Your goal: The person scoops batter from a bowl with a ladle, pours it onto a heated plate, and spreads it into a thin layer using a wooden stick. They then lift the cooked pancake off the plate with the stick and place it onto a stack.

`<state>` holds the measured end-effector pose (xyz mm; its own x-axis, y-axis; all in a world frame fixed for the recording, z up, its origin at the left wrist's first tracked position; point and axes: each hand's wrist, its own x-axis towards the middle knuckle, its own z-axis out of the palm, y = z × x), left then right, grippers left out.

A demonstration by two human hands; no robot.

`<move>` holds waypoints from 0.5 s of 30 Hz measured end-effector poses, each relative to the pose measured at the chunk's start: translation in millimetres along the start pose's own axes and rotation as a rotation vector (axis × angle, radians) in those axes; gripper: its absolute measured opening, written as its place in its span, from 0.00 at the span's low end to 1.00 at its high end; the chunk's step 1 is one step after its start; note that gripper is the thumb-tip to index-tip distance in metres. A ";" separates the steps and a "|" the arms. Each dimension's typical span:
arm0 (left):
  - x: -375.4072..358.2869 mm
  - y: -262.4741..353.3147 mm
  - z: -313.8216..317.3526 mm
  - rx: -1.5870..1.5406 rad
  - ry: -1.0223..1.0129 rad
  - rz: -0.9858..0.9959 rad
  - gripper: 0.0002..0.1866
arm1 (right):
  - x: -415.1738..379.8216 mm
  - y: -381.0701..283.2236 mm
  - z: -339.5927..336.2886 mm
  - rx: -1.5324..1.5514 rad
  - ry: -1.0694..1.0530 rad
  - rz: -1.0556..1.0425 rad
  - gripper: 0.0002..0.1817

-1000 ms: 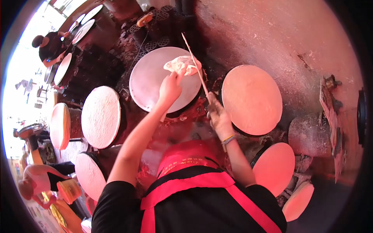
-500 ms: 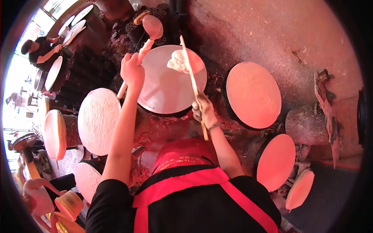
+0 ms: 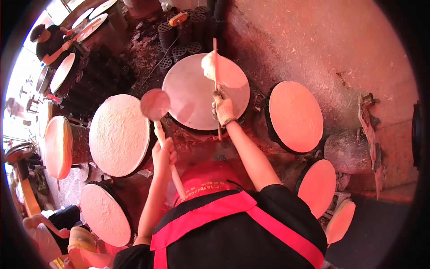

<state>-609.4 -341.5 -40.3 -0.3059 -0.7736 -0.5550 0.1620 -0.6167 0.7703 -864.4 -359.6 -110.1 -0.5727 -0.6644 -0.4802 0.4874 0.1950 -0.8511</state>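
Observation:
My left hand [image 3: 164,154] grips the long handle of a ladle [image 3: 155,104], whose round bowl hovers between the batter-coated griddle [image 3: 119,135] and the bare round griddle [image 3: 206,91] in front of me. My right hand [image 3: 223,107], in a glove, holds a thin wooden stick [image 3: 216,62] that reaches across the bare griddle. A crumpled scrap of thin crepe [image 3: 208,65] hangs on the stick near the griddle's far edge.
More round griddles ring me: two smooth ones on the right [image 3: 295,115] [image 3: 317,187], coated ones on the left [image 3: 105,213] [image 3: 57,146]. Honeycomb coal briquettes [image 3: 179,33] are stacked behind. Another person [image 3: 48,41] works at far left; a person in white [image 3: 41,233] is at bottom left.
My left hand pulled the ladle back from the far side of the griddle to my chest. My right hand moved forward and stood the stick more upright, carrying the scrap to the far edge.

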 end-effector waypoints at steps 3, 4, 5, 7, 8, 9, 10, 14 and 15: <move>-15.2 -9.8 -18.8 -0.143 -0.082 -0.133 0.08 | -25.1 -21.0 -21.6 -0.055 -0.197 0.091 0.26; -18.3 -13.3 -24.6 -0.182 -0.110 -0.174 0.08 | -36.9 -24.4 -29.4 -0.093 -0.142 0.115 0.25; -21.6 -16.2 -28.4 -0.127 -0.074 -0.171 0.08 | -42.6 -11.7 -47.0 -0.025 -0.151 0.039 0.24; -27.2 -18.8 -33.5 -0.012 -0.001 -0.159 0.07 | -53.4 13.0 -68.2 0.040 0.082 0.009 0.24; -27.3 -23.1 -41.2 0.042 -0.006 -0.153 0.07 | -53.3 19.6 -72.6 0.016 0.108 0.007 0.24; -27.3 -26.9 -43.6 0.030 0.016 -0.158 0.07 | -54.7 22.2 -74.8 -0.008 0.133 0.006 0.24; -27.4 -29.8 -45.0 0.021 0.037 -0.162 0.07 | -55.2 23.5 -76.2 -0.030 0.158 0.006 0.24; -28.0 -35.2 -43.4 -0.046 0.074 -0.170 0.09 | -16.1 14.0 -42.3 -0.107 -0.045 -0.006 0.25; -27.8 -36.4 -41.0 -0.067 0.075 -0.162 0.09 | -14.0 2.7 -30.9 -0.107 -0.062 0.016 0.24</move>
<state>-568.3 -303.5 -65.7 -0.2626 -0.6709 -0.6935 0.1789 -0.7401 0.6482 -875.5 -327.5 -112.2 -0.5215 -0.7035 -0.4827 0.4213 0.2797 -0.8627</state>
